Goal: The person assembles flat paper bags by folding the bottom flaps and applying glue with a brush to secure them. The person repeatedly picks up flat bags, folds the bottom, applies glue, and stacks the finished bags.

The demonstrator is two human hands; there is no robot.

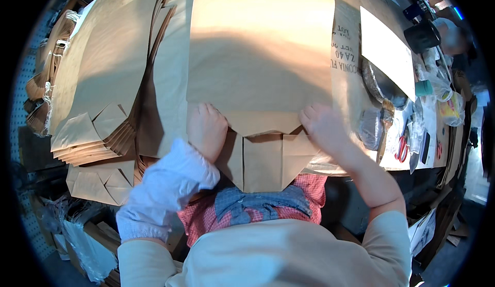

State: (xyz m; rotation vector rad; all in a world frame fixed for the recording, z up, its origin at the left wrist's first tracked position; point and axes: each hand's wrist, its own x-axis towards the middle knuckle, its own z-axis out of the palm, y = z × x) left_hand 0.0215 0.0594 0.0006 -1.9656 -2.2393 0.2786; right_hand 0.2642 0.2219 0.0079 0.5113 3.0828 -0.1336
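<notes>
A large brown paper bag (260,88) lies flat on the table before me, its long body stretching away. The near end is opened into a folded bottom (263,161), with creased flaps and a squared panel that hangs over the table edge toward my lap. My left hand (207,132) grips the left corner of the fold, fingers curled onto the paper. At the opposite corner, my right hand (324,128) pinches the fold with its fingers bent. The fingertips of both hands are partly hidden. To the left lies a fanned stack of brown paper bags (111,76) with folded bottoms.
On the right are a white sheet (386,50), a dark bowl (379,81), a brush (383,132), red-handled scissors (401,150) and clear plastic wrapping (370,127). Tied brown bundles (46,76) stand at the far left. A box with plastic (87,240) sits below the table's left side.
</notes>
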